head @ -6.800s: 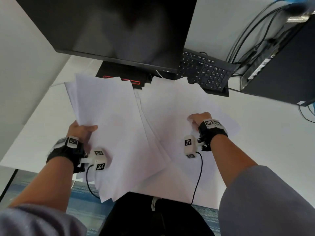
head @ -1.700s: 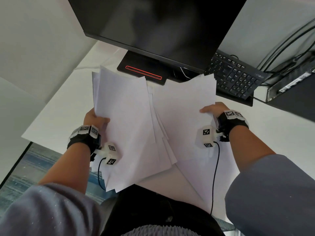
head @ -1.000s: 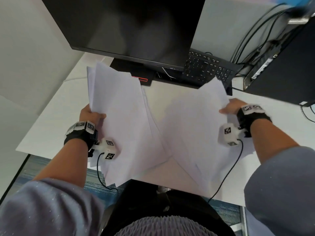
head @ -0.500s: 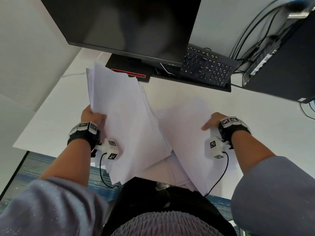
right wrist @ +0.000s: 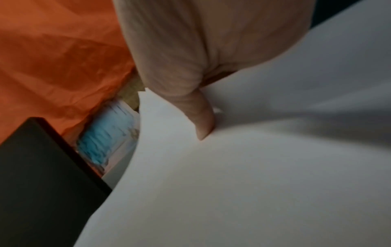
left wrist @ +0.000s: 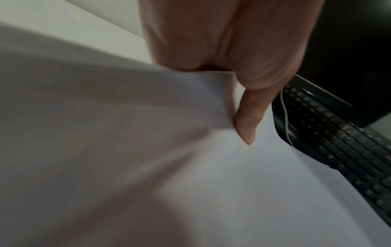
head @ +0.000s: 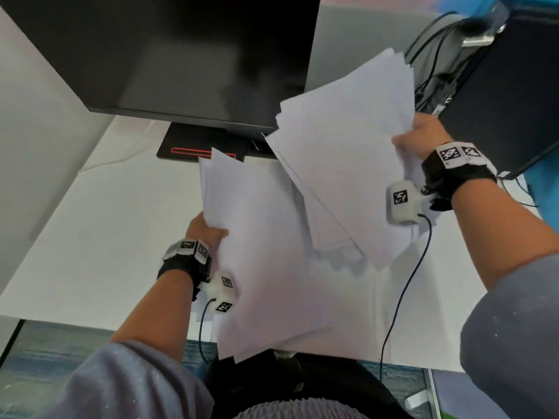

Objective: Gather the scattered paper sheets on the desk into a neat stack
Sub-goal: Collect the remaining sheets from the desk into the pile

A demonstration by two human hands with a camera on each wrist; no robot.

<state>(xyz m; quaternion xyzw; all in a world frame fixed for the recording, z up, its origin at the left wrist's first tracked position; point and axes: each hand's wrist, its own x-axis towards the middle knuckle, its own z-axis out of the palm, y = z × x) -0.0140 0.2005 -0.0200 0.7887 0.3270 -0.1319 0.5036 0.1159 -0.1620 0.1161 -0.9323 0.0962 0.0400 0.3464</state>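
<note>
Two bundles of white paper sheets are held above the white desk (head: 99, 237). My left hand (head: 205, 231) grips the left edge of the lower bundle (head: 272, 252), which hangs over the desk's front edge; in the left wrist view the thumb (left wrist: 247, 120) presses on that paper (left wrist: 148, 167). My right hand (head: 420, 137) grips the right edge of the other bundle (head: 341, 164), lifted high and tilted, its lower corner overlapping the left bundle. In the right wrist view the thumb (right wrist: 203, 120) pinches those sheets (right wrist: 253, 167). Their edges are uneven.
A black monitor (head: 181, 55) stands at the back on a base (head: 196, 143) with a red line. A black keyboard (left wrist: 338, 150) lies behind the papers. A dark computer case (head: 508, 86) with cables sits at the right. The desk's front edge is near my body.
My right hand has lifted its bundle off the desk, up and to the right, now in front of the keyboard. The left hand with its bundle has shifted right, toward the middle.
</note>
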